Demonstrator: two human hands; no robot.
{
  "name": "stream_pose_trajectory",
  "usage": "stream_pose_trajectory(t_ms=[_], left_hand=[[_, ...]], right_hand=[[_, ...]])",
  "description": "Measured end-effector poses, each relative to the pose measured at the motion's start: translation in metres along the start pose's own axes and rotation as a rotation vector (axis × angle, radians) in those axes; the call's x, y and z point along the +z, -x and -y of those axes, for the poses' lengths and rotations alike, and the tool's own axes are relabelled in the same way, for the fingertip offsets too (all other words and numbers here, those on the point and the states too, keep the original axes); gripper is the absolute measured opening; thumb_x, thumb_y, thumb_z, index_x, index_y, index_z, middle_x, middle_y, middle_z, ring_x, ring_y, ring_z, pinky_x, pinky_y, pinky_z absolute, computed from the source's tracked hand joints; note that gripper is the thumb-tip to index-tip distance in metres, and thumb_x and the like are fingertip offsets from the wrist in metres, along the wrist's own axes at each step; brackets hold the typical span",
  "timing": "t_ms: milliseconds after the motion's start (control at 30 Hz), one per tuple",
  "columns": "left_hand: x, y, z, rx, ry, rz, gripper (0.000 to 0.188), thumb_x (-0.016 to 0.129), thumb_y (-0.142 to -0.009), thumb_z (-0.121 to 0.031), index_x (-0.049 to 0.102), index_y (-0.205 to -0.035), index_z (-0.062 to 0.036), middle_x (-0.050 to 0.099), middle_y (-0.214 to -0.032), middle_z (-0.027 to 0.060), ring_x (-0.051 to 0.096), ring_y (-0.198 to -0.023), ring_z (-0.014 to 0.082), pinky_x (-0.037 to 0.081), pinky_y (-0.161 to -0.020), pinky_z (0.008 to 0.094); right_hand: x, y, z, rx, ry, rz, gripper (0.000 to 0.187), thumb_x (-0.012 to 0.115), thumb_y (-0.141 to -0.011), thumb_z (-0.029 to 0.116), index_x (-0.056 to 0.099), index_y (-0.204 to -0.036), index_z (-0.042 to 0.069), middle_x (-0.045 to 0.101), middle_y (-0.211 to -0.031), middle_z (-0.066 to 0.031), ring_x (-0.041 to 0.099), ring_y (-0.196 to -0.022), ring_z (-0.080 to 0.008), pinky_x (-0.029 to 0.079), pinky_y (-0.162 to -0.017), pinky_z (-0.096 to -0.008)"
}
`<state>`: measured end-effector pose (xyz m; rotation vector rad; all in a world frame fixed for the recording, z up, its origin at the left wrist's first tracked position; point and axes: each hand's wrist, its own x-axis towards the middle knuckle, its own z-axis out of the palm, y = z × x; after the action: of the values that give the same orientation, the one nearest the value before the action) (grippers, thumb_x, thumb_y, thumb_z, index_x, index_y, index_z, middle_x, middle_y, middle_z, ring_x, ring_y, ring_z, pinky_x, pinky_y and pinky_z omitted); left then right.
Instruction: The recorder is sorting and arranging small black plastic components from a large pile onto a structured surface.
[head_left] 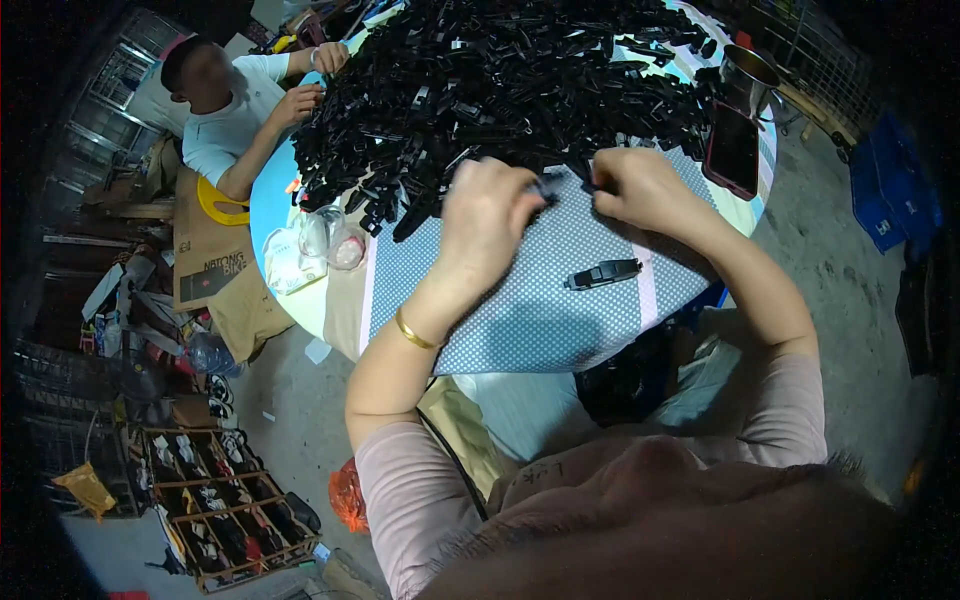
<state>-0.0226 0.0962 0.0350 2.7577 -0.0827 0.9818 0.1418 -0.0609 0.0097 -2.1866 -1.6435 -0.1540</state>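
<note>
Over the near part of the table, my left hand point(482, 215) is closed with thumb and fingers round a small dark piece point(545, 190), blurred by motion. To its right, my right hand point(642, 188) pinches another small black piece point(590, 184), mostly hidden by the fingers. A gap separates the two hands. Nearer me, a long black plastic part point(603, 274) lies alone on the dotted grey-blue cloth point(490, 310). Just beyond both hands spreads a large heap of similar black plastic parts point(450, 110), with some metallic glints.
Across the table's left side, another person point(225, 110) handles parts at the heap's edge. A phone point(733, 150) and a metal cup point(750, 75) stand at the right rim. Clear plastic bags point(300, 255) lie at the left. A blue crate point(895, 185) sits on the floor.
</note>
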Motion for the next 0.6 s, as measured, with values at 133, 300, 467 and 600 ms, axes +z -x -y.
stream_pose_trajectory(t_ms=[133,300,467,600], left_hand=[[0.028,0.015,-0.019,0.008,0.301,0.205,0.021,0.073,-0.07,-0.01,0.066,-0.088,-0.0025,0.061,-0.085,0.0101,0.055,-0.083,0.0301,0.046,-0.075,0.0382],[0.036,0.019,-0.018,-0.108,0.301,0.265,0.025,0.075,-0.07,-0.015,0.066,-0.087,-0.0003,0.062,-0.084,0.0127,0.059,-0.082,0.0309,0.048,-0.074,0.0382],[0.03,0.016,-0.017,-0.191,0.375,0.318,0.024,0.077,-0.068,-0.016,0.066,-0.08,0.0007,0.062,-0.077,0.0133,0.06,-0.074,0.0305,0.049,-0.067,0.0375],[0.029,0.016,-0.017,-0.183,0.375,0.314,0.02,0.076,-0.067,-0.015,0.066,-0.076,0.0007,0.062,-0.075,0.0128,0.06,-0.073,0.0303,0.049,-0.066,0.0378]], right_hand=[[-0.005,0.021,-0.017,0.211,-0.593,-0.044,0.034,0.066,-0.072,0.003,0.056,-0.105,0.003,0.058,-0.085,-0.0037,0.055,-0.071,-0.0089,0.045,-0.064,-0.0236],[0.001,0.042,-0.002,0.077,-0.877,0.004,0.031,0.067,-0.075,0.0,0.064,-0.106,0.0,0.064,-0.095,-0.0051,0.058,-0.082,-0.0106,0.048,-0.071,-0.0255],[-0.011,0.051,-0.001,-0.137,-0.397,-0.083,0.031,0.072,-0.068,0.003,0.067,-0.099,0.001,0.065,-0.09,-0.0114,0.061,-0.086,-0.0251,0.049,-0.077,-0.035],[-0.015,0.053,0.004,-0.094,-0.336,-0.053,0.034,0.076,-0.063,0.006,0.068,-0.096,0.001,0.064,-0.085,-0.0118,0.059,-0.082,-0.0275,0.048,-0.075,-0.037]])
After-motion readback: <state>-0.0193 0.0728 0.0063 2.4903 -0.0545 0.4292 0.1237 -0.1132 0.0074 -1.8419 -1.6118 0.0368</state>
